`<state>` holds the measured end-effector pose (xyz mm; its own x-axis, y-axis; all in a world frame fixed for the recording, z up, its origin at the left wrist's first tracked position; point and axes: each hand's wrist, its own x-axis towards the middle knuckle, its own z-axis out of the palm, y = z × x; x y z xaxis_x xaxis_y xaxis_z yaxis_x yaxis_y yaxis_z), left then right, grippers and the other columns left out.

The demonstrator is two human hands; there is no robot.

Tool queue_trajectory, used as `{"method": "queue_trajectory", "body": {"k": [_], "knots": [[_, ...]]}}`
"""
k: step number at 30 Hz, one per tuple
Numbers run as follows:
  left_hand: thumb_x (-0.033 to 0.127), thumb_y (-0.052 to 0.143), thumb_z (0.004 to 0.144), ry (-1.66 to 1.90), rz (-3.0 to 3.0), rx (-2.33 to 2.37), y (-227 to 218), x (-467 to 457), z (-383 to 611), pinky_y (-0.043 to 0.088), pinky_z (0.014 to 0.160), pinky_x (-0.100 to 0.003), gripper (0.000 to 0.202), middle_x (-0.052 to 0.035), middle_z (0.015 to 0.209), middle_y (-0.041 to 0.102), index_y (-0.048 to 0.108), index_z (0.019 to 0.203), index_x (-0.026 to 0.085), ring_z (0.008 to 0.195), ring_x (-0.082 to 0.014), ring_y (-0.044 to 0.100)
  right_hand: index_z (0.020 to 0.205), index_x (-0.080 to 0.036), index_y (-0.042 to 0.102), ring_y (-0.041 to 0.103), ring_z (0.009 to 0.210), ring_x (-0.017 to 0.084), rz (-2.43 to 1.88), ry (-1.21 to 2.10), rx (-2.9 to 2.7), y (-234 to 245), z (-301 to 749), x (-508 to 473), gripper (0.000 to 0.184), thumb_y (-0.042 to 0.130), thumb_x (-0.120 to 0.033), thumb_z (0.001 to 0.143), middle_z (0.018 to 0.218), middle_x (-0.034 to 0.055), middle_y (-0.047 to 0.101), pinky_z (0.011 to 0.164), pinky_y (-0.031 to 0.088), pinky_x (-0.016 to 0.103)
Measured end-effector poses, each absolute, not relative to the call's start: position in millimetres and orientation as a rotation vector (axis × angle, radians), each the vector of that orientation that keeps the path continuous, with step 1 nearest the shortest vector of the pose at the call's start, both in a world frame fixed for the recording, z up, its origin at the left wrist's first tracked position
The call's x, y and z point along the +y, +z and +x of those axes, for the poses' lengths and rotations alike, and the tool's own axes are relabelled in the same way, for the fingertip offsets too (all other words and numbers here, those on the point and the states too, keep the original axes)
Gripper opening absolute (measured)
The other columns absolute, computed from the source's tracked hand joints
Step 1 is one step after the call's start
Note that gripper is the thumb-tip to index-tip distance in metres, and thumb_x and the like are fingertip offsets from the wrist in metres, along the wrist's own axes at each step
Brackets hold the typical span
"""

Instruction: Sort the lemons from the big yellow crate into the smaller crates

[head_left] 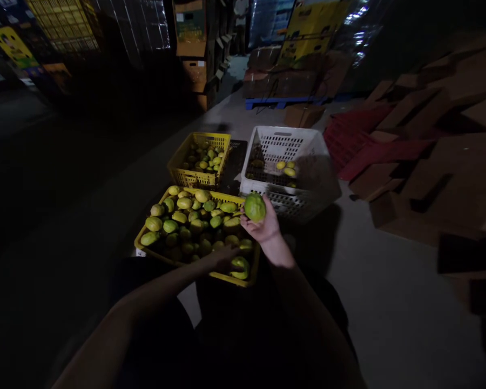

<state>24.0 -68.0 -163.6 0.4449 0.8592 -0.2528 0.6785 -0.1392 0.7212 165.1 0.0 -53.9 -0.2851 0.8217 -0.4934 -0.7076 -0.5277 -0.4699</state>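
Observation:
My right hand (263, 224) is closed around a green lemon (255, 207), raised above the right end of a yellow crate (140, 237). Yellow and green lemons (184, 203) fill that crate. In deep shadow, my left hand (225, 258) reaches across its near right corner. Its fingers look stretched out and apart, touching or just over a yellow-green lemon (240, 268); the dark hides the exact contact.
Behind stand a smaller yellow crate (194, 177) of lemons and a white crate (319, 178) with several lemons at its bottom. Cardboard boxes (441, 162) and a red crate (348, 138) lie to the right. A blue pallet (283, 102) bears stacked boxes farther back.

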Motion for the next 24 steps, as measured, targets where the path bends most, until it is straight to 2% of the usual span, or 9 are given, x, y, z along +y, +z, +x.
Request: {"method": "queue_trajectory", "body": {"k": [2, 4, 8, 10, 13, 15, 17, 20, 24], "knots": [[0.037, 0.088, 0.059, 0.133, 1.918, 1.313, -174.4, -75.4, 44.5, 0.049, 0.097, -0.047, 0.062, -0.0171, 0.122, 0.064, 0.068, 0.115, 0.02, 0.112, -0.0401, 0.063, 0.075, -0.021, 0.062, 0.056, 0.048, 0.014, -0.92, 1.955, -0.174, -54.8, 169.6, -2.0, 0.04, 0.043, -0.05, 0.096, 0.056, 0.0027, 0.064, 0.039, 0.046, 0.021], [0.039, 0.092, 0.05, 0.042, 1.88, 1.361, -180.7, -76.5, 56.0, 0.048, 0.098, -0.05, 0.067, -0.0158, 0.118, 0.064, 0.068, 0.109, 0.021, 0.112, -0.0408, 0.062, 0.075, -0.021, 0.061, 0.055, 0.046, 0.013, -0.951, 1.968, -0.162, -54.9, 172.7, -4.0, 0.041, 0.043, -0.051, 0.096, 0.056, 0.0037, 0.064, 0.038, 0.045, 0.021], [0.039, 0.095, 0.041, 0.116, 1.745, 1.415, -181.0, -66.7, 59.8, 0.046, 0.101, -0.054, 0.05, -0.0067, 0.091, 0.066, 0.065, 0.078, 0.023, 0.107, -0.0373, 0.064, 0.076, -0.021, 0.061, 0.053, 0.045, 0.013, -0.94, 1.958, -0.166, -50.1, 177.5, -4.0, 0.042, 0.043, -0.054, 0.096, 0.056, 0.0044, 0.064, 0.038, 0.045, 0.021], [0.035, 0.094, 0.041, 0.192, 1.698, 1.409, -174.1, -60.4, 55.0, 0.046, 0.1, -0.055, 0.045, -0.0039, 0.079, 0.064, 0.061, 0.069, 0.024, 0.103, -0.0365, 0.065, 0.076, -0.021, 0.062, 0.054, 0.045, 0.013, -0.93, 1.93, -0.157, -45.8, 178.1, -2.7, 0.042, 0.043, -0.052, 0.097, 0.057, 0.0038, 0.065, 0.038, 0.046, 0.021], [0.038, 0.089, 0.05, 0.34, 1.563, 1.393, -150.6, -50.1, 36.9, 0.051, 0.093, -0.049, 0.04, -0.0035, 0.075, 0.065, 0.064, 0.077, 0.023, 0.094, -0.0322, 0.067, 0.082, -0.022, 0.064, 0.062, 0.053, 0.013, -0.892, 1.864, -0.137, -39.8, 175.2, -0.6, 0.028, 0.049, -0.039, 0.098, 0.061, 0.0004, 0.069, 0.044, 0.052, 0.021], [0.044, 0.079, 0.064, 0.481, 1.434, 1.355, -125.4, -43.5, 16.6, 0.055, 0.086, -0.044, 0.042, -0.0062, 0.084, 0.069, 0.066, 0.096, 0.02, 0.091, -0.0281, 0.068, 0.086, -0.023, 0.065, 0.067, 0.06, 0.013, -0.848, 1.818, -0.146, -37.4, 171.5, 0.9, 0.015, 0.054, -0.027, 0.096, 0.068, -0.002, 0.072, 0.051, 0.056, 0.023], [0.045, 0.064, 0.078, 0.711, 1.229, 1.254, -96.0, -39.0, -8.2, 0.057, 0.087, -0.042, 0.046, -0.0089, 0.098, 0.07, 0.06, 0.116, 0.019, 0.095, -0.0255, 0.068, 0.088, -0.023, 0.066, 0.068, 0.063, 0.013, -0.802, 1.801, -0.187, -36.8, 166.8, 2.5, 0.01, 0.057, -0.021, 0.093, 0.073, -0.0022, 0.074, 0.055, 0.058, 0.023], [0.044, 0.045, 0.087, 1.031, 0.929, 1.125, -57.9, -38.2, -43.7, 0.055, 0.094, -0.047, 0.048, -0.0111, 0.112, 0.069, 0.053, 0.126, 0.018, 0.107, -0.0258, 0.067, 0.087, -0.023, 0.067, 0.07, 0.065, 0.014, -0.739, 1.792, -0.27, -38.8, 156.7, 5.1, 0.005, 0.063, -0.024, 0.089, 0.076, -0.0004, 0.076, 0.057, 0.058, 0.023], [0.051, 0.035, 0.09, 1.351, 0.683, 1.023, -38.3, -38.5, -68.0, 0.054, 0.099, -0.045, 0.045, -0.0116, 0.121, 0.067, 0.056, 0.115, 0.018, 0.118, -0.0259, 0.063, 0.082, -0.023, 0.067, 0.068, 0.06, 0.015, -0.69, 1.816, -0.327, -45.4, 135.4, 4.8, 0.016, 0.064, -0.038, 0.087, 0.07, 0.0, 0.074, 0.053, 0.056, 0.025]]}}
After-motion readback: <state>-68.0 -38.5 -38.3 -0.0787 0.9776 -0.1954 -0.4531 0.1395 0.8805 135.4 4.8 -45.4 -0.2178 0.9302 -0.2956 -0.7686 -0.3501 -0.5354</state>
